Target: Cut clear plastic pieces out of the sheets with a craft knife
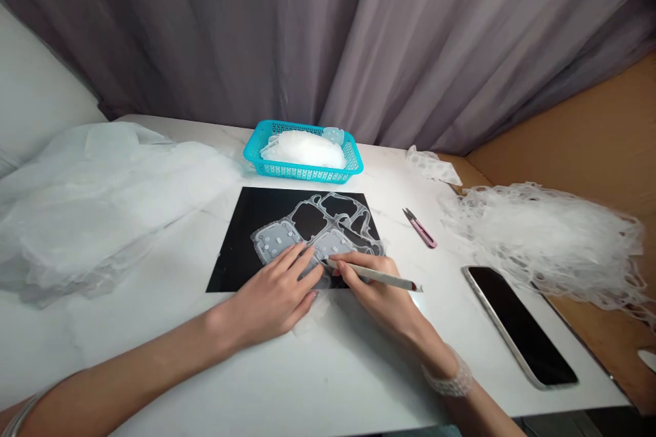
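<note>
My left hand (279, 293) lies palm down with its fingers stretched over a sheer white piece of embroidered fabric (277, 240). The fabric has filled panels and open, cut-out outlines, and it rests on a black mat (233, 246). In my right hand (382, 290) is a slim, pale pen-like tool (382, 277), pinched between thumb and fingers. Its dark tip points left, close to my left fingertips at the fabric. Whether the tip touches the fabric cannot be made out. My hands cover the fabric's near edge.
Behind the mat stands a blue basket (302, 173) holding white fabric pieces (305, 149). Sheer white fabric (102, 198) is heaped at left. Thread snips (420, 228), a phone (520, 324) and a pile of lacy scraps (543, 232) lie at right. A grey curtain (246, 27) hangs behind.
</note>
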The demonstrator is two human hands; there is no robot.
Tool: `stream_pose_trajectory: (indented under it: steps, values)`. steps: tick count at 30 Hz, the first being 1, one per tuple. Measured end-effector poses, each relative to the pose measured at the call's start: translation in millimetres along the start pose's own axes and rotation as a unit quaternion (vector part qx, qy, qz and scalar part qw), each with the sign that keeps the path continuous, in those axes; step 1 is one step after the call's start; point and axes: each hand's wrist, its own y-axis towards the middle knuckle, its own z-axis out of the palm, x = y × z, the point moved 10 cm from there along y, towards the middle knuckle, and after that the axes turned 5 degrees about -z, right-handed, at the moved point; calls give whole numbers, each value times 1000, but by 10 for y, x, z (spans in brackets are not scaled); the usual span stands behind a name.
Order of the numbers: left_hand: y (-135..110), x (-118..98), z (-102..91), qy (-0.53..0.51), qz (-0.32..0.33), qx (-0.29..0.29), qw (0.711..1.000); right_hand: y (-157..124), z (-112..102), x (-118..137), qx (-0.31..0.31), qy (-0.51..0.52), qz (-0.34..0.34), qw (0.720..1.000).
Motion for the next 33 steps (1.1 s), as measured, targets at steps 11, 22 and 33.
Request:
stream_pose_trajectory:
  steps: [11, 22, 33]
  values:
    - [-3, -90, -12, 111, 30, -9, 993, -22, 136, 175, 26, -97, -70, 992]
    - [-3, -88, 11, 123, 32, 5, 992, -363, 274, 423, 35, -232, -211, 949]
    - [-35, -93, 25, 132, 45, 1, 990, -312, 172, 466, 8, -194, -257, 947]
